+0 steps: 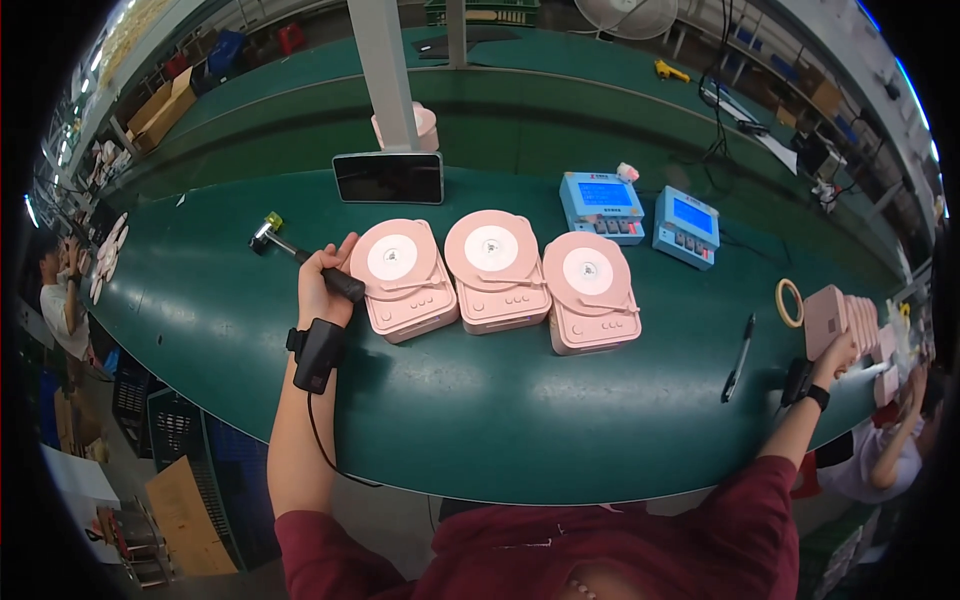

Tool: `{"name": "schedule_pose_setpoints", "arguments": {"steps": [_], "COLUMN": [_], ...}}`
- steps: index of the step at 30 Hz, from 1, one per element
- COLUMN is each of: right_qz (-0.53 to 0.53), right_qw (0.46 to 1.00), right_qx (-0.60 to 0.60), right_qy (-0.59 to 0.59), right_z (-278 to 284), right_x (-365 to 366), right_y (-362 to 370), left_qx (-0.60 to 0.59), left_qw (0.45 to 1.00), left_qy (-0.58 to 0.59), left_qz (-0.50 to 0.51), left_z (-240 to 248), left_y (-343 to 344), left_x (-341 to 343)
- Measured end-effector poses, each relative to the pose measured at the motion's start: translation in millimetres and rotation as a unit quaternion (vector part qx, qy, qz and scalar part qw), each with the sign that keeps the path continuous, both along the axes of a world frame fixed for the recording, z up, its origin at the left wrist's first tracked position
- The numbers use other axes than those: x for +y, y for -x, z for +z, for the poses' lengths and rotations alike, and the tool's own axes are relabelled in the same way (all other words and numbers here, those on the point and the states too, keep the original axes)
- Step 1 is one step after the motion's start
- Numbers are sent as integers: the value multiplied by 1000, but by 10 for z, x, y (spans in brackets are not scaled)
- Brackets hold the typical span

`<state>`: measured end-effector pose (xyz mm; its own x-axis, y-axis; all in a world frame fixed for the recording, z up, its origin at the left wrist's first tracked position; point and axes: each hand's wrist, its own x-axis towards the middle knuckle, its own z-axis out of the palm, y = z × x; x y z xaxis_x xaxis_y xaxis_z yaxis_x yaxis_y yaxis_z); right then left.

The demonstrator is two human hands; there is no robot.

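Note:
My left hand point(322, 288) is closed around the black handle of a small hammer point(344, 282), with the metal and yellow head pointing to the far left. Its fingers are beside the leftmost pink toy record player point(410, 315). Two more pink record players, a middle one point(505, 309) and a right one point(597, 328), stand in the same row, each with a white-centred disc on top. Out at the right, my right hand point(836, 362) grips the near end of a row of pink casings point(826, 318); its fingertips are partly hidden.
A dark phone or tablet point(388, 178) leans against a post point(384, 80). Two blue boxes with screens, one left point(603, 208) and one right point(686, 227), stand behind. A pen point(739, 358) and a tan ring point(789, 302) lie on the green table point(500, 420). Other people sit at both sides.

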<state>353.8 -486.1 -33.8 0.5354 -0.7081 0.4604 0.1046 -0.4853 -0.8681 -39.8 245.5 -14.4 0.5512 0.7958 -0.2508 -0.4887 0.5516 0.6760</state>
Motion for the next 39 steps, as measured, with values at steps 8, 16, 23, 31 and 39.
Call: {"name": "schedule_pose_setpoints", "arguments": {"steps": [8,16,23,31,39], "right_qz": [573,598,606,613,720], "right_qw": [783,624,616,652,626], "right_qx": [30,18,53,119,211], "right_qy": [242,502,501,430,-211], "right_z": [857,667,616,717,177], "right_x": [2964,3918,3735,3013,2650], "right_y": [1835,2352,2256,2117,1895], "left_qx": [-47,-63,-31,264,352], "left_qw": [998,997,999,910,489], "left_qy": [15,1,0,-306,-775], "left_qz": [-28,-34,32,89,189], "left_z": [-11,-198,-231,-32,967], "left_y": [11,-41,37,239,-267], "left_x": [-41,89,258,323,-629]}}
